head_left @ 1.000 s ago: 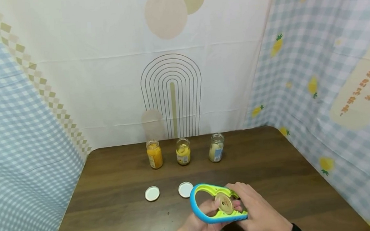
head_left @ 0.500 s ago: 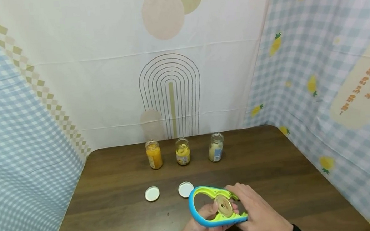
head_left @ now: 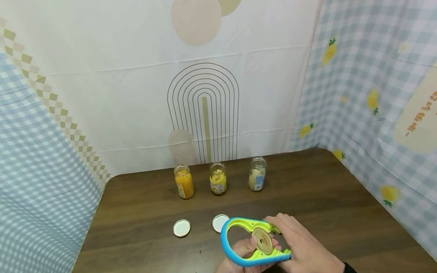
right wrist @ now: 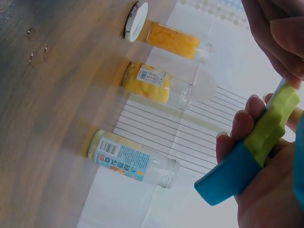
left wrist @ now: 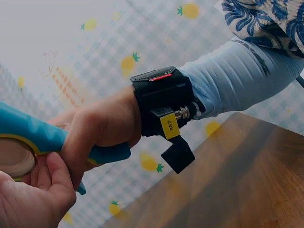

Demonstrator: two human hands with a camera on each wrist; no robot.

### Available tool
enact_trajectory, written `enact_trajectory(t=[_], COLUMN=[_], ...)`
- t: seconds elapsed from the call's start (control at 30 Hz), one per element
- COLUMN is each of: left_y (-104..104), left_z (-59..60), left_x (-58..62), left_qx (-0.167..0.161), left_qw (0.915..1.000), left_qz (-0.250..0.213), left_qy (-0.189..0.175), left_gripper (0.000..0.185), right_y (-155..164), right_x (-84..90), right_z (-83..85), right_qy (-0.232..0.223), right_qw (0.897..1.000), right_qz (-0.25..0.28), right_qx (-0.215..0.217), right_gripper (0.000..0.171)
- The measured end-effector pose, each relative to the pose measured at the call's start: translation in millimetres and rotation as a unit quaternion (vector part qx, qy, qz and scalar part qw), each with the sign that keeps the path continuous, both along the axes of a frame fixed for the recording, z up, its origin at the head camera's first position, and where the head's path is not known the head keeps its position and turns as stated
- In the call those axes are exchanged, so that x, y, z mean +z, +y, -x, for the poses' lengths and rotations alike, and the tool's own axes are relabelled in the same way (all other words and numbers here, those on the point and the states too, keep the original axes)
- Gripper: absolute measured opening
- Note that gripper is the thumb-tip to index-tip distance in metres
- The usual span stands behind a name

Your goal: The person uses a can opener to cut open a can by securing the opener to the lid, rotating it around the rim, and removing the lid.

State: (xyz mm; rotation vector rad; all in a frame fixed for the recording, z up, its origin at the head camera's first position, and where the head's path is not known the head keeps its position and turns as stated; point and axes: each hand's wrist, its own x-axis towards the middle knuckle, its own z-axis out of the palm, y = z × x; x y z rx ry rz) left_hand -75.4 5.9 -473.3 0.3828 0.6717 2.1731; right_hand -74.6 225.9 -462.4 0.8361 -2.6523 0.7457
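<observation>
Above the near part of the table, both hands are at a blue and lime-green jar opener (head_left: pixel 226 246) with a rounded loop. My right hand (head_left: pixel 304 249) grips its handle end; in the right wrist view curled fingers (right wrist: pixel 240 124) wrap a handle. A gold jar lid (head_left: pixel 263 241) lies within the opener's frame. My left hand (head_left: pixel 235 266) reaches up from below and pinches this lid, thumb on its near edge and fingertips behind it. In the left wrist view, the left hand (left wrist: pixel 35 199) is close under the right hand (left wrist: pixel 97 128).
Three uncapped glass jars stand along the back: an orange-filled jar (head_left: pixel 184 183), a yellow-filled jar (head_left: pixel 218 181) and a pale-filled jar (head_left: pixel 257 177). Two white-lined lids, a left lid (head_left: pixel 181 228) and a right lid (head_left: pixel 220 223), lie on the wooden table (head_left: pixel 135 252). Cloths hang around it.
The opener, the gold lid and both hands have shifted very slightly left. Both grips stay the same, and the jars and the lids on the table stay put.
</observation>
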Motion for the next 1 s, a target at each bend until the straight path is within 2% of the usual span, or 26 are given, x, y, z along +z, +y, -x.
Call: enact_trajectory(t=[0.17, 0.3, 0.4, 0.53, 0.67, 0.8, 0.83, 0.87, 0.9, 0.93, 1.0], left_y=[-1, -5, -11, -16, -19, -21, -21, -21, -22, -22, -23], left_z=[-0.6, 0.5, 2.1, 6.5, 9.9, 13.0, 14.4, 16.0, 18.0, 20.3, 25.5], left_x=[-0.2, -7.7, -11.8, -10.1, -6.0, -6.8, -8.4, -9.8, -11.8, -13.7, -17.1], left_qx=[0.025, 0.086, 0.151, 0.212, 0.236, 0.236, 0.234, 0.235, 0.240, 0.244, 0.253], left_qw=[0.9990, 0.9921, 0.9777, 0.9487, 0.9272, 0.9105, 0.9035, 0.8923, 0.8774, 0.8577, 0.8112], left_qz=[0.031, 0.077, 0.140, 0.233, 0.282, 0.317, 0.329, 0.344, 0.361, 0.382, 0.428], left_qy=[-0.021, -0.050, -0.041, 0.026, 0.074, 0.121, 0.144, 0.173, 0.205, 0.242, 0.308], left_gripper=[0.037, 0.023, 0.029, 0.052, 0.058, 0.058, 0.057, 0.058, 0.057, 0.057, 0.056], right_y=[2, 10, 18, 28, 31, 31, 31, 31, 32, 32, 33], right_x=[1.0, 6.5, 12.0, 15.3, 13.6, 10.1, 9.2, 8.3, 7.4, 6.6, 5.5], right_z=[1.7, 3.2, 3.8, 2.9, 1.9, 2.6, 2.8, 3.0, 3.2, 3.4, 3.9], right_qy=[0.041, 0.057, 0.052, 0.044, 0.046, 0.045, 0.044, 0.042, 0.036, 0.028, 0.005], right_qw=[0.999, 0.998, 0.997, 0.996, 0.996, 0.996, 0.996, 0.996, 0.996, 0.995, 0.995], right_qz=[-0.011, -0.005, 0.008, 0.018, 0.021, 0.022, 0.023, 0.024, 0.025, 0.027, 0.032], right_qx=[0.006, -0.015, -0.048, -0.073, -0.071, -0.073, -0.076, -0.079, -0.084, -0.088, -0.098], right_gripper=[0.086, 0.092, 0.089, 0.080, 0.080, 0.081, 0.083, 0.084, 0.084, 0.085, 0.086])
